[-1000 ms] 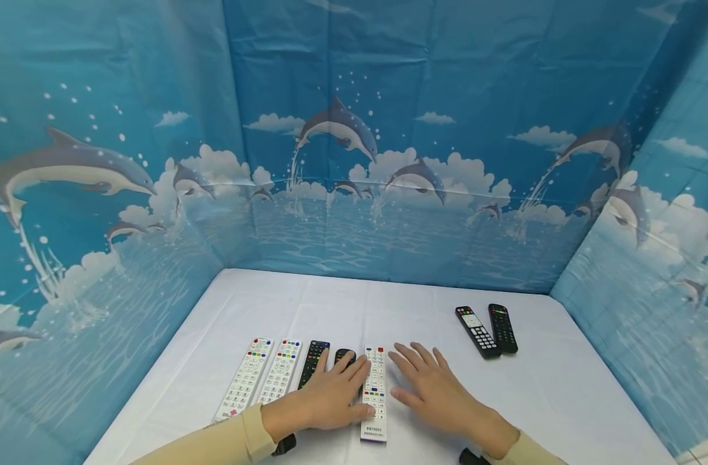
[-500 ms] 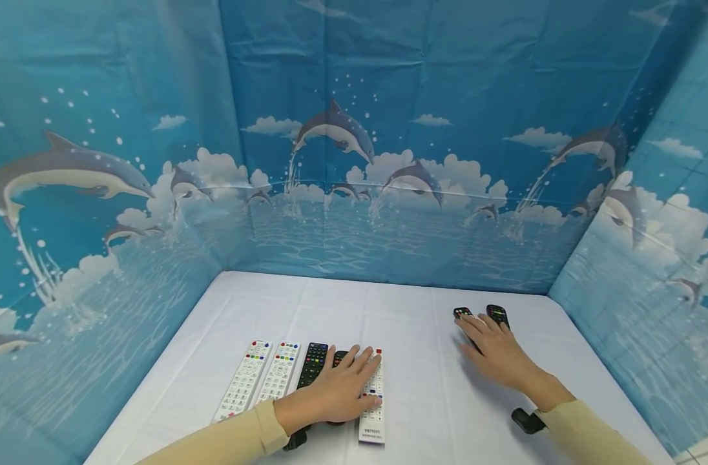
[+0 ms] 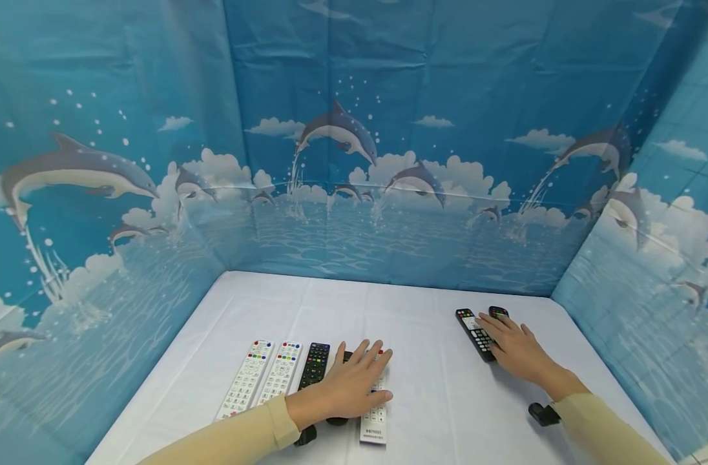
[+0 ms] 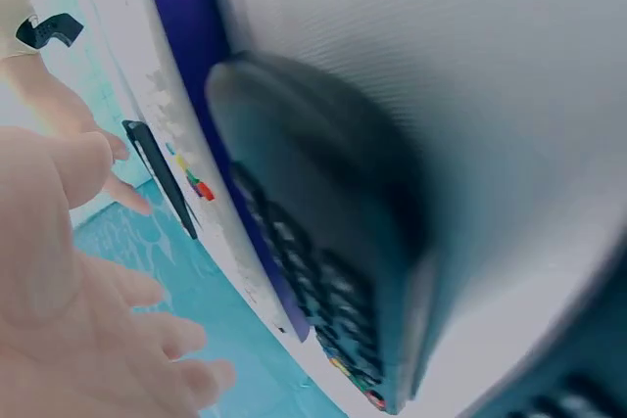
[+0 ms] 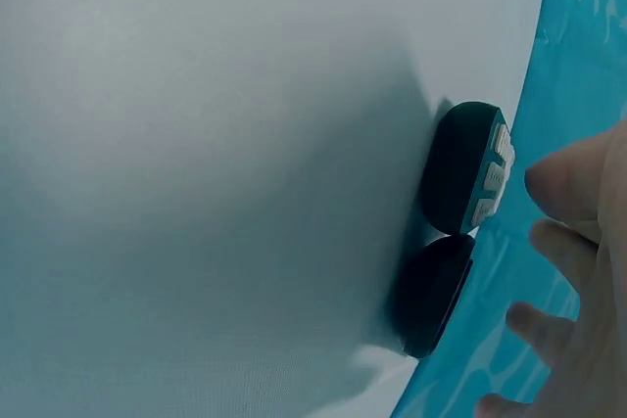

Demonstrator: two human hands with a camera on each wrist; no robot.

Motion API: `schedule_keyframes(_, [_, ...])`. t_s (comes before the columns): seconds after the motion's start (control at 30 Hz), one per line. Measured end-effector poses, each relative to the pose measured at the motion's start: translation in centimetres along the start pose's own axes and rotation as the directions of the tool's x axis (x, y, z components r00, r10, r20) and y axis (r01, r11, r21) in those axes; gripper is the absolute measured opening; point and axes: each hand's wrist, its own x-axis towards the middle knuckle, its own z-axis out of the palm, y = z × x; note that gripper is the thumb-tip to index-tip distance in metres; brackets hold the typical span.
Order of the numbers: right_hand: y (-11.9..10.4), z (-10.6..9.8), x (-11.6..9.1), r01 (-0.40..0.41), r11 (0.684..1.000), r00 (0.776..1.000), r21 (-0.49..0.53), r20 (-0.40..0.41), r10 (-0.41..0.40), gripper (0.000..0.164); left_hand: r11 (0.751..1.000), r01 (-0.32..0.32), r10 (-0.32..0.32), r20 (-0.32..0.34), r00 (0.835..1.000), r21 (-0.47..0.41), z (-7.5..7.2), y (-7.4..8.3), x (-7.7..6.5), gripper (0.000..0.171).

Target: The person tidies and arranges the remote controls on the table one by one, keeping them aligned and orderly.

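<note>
My left hand [image 3: 354,386], fingers spread, hovers over a rounded black remote control [image 4: 313,212] and a white remote control [image 3: 374,429], partly covering both. In the left wrist view its fingers stay apart from the remotes. At the right, my right hand [image 3: 518,352] extends over a pair of black remote controls. One with white buttons [image 3: 472,328] shows mostly uncovered at its left; the other black remote [image 3: 497,312] peeks out beyond the fingers, mostly hidden. In the right wrist view, thumb and fingers are parted above the pair and hold nothing.
Left of my left hand, two long white remotes [image 3: 248,378] [image 3: 281,371] and a black remote [image 3: 314,365] lie side by side. The white-covered table [image 3: 412,303] ends at a blue dolphin-print curtain [image 3: 354,239] on the back and sides.
My right hand has gone from beside the white remote to over the two black remotes, then slightly further right. My left hand has shifted a little right. The remotes appear unmoved.
</note>
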Motion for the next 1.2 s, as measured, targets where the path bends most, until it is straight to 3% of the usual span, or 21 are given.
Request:
schedule_keyframes(0.43, [0.9,1.6,0.1,-0.048,0.998,0.998,0.042,0.041,0.046,0.051,0.998,0.034,-0.033,-0.031,0.999,0.057,-0.2,1.5,2.7,0.078])
schedule_keyframes(0.8, [0.1,1.7,0.6,0.007,0.999,1.000,0.052,-0.007,-0.007,0.054,0.990,0.058,-0.053,-0.043,0.998,0.127,-0.6,2.1,6.2,0.081])
schedule_keyframes(1.2, [-1.0,2.1,0.1,0.038,0.998,0.999,0.058,-0.033,-0.036,0.054,0.990,0.060,-0.057,-0.028,0.998,0.127,-0.1,3.3,7.7,0.079])
